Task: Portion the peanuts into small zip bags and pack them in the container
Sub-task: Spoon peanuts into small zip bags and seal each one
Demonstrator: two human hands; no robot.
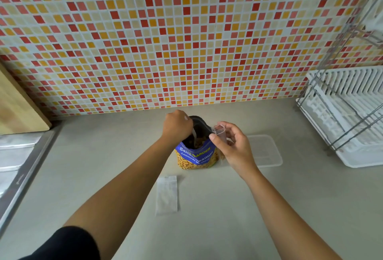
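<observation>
A blue and yellow peanut bag [196, 158] stands open on the counter, peanuts showing inside. My left hand [177, 126] is over its mouth, closed on a pale spoon [194, 135] that dips into the bag. My right hand [232, 145] holds a small clear zip bag [220, 132] open at the bag's right rim. A stack of empty small zip bags [167, 194] lies flat in front of the peanut bag. The clear plastic container [267, 151] sits on the counter just right of my right hand.
A white dish rack [348, 118] with a wire frame fills the right side. A steel sink edge [22, 168] and a wooden board [16, 106] are at the left. The tiled wall rises behind the counter.
</observation>
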